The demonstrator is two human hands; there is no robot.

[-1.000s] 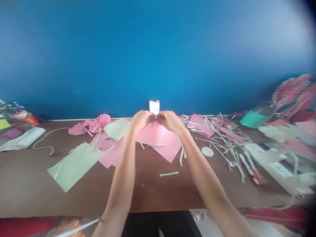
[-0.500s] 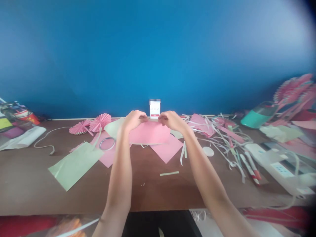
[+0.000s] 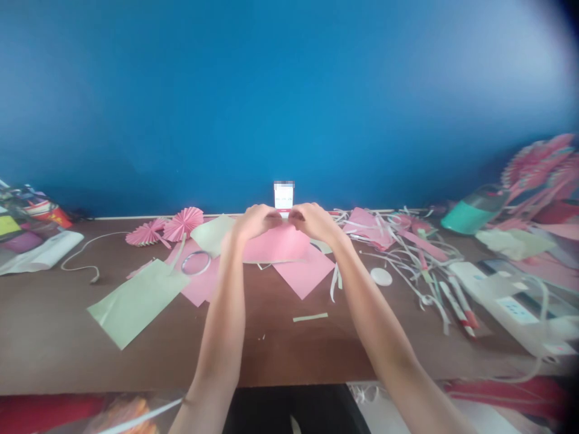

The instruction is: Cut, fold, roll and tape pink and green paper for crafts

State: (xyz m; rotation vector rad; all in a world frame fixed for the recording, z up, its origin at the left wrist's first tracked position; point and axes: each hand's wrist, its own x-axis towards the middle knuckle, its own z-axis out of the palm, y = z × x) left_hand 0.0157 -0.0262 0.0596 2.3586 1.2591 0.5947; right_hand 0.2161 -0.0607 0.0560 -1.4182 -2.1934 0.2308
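While the left hand (image 3: 256,222) and right hand (image 3: 313,219) pinched a pink sheet (image 3: 277,244) along its top edge, presumably to keep it level, it hung above the desk (image 3: 289,355), before the phone (image 3: 284,196).

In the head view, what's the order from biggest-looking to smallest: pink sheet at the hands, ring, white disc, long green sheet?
1. Long green sheet
2. Pink sheet, partly hidden, judged by what shows
3. Ring
4. White disc
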